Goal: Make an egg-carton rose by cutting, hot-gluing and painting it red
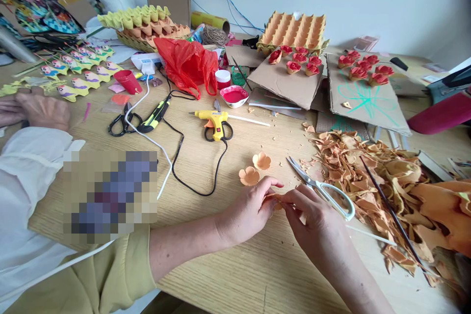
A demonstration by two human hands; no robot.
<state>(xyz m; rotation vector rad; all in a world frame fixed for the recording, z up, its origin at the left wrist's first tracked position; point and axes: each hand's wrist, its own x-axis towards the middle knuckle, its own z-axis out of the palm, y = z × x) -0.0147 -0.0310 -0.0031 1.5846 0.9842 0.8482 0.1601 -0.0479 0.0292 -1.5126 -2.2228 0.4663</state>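
Note:
Between my two hands is a small orange egg-carton piece [278, 205], mostly hidden by the fingers. My left hand [248, 213] is closed around it from the left, while the fingertips of my right hand [313, 218] pinch its right side. Just beyond my left hand, two orange egg-carton flower cups [261, 161] with cut petals lie on the wooden table [228, 260]. Scissors [324, 189] with pale handles rest beside my right hand, blades partly apart.
A yellow glue gun [215, 122] with a black cord lies ahead, near a dish of red paint [234, 95]. Orange carton scraps [353, 171] heap up at right. Red flowers stand on cardboard sheets [287, 81]. At left are a co-worker's hands [46, 108] and black scissors [121, 122].

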